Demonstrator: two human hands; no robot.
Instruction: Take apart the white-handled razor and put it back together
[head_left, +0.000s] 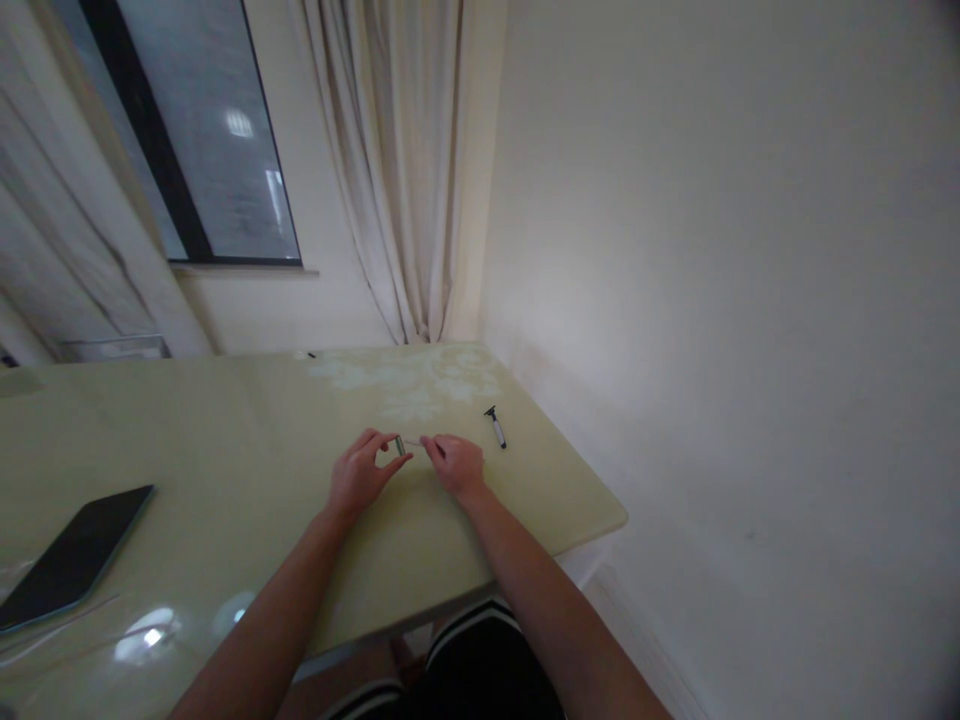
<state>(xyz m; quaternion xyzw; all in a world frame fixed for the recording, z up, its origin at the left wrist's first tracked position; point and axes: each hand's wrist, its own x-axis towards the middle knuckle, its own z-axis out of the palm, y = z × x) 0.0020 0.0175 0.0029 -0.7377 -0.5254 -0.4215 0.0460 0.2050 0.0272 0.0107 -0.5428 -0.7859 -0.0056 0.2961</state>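
Note:
My left hand point(360, 474) pinches a small, narrow dark-green piece point(400, 446) upright between thumb and fingertips; it is too small to name. My right hand point(456, 462) is closed on a thin pale stick point(412, 442), which points left toward the green piece. The stick's tip is at or very near that piece; I cannot tell if they touch. Both hands are just above the table point(255, 470). To the right of my right hand lies a razor point(496, 428) with a grey-white handle and a dark head.
A dark tablet point(75, 555) lies at the left, with pale cables point(60, 630) near it. A tiny dark object point(311, 355) sits at the table's far edge. A wall point(720, 350) runs along the right; curtains point(405, 170) hang behind.

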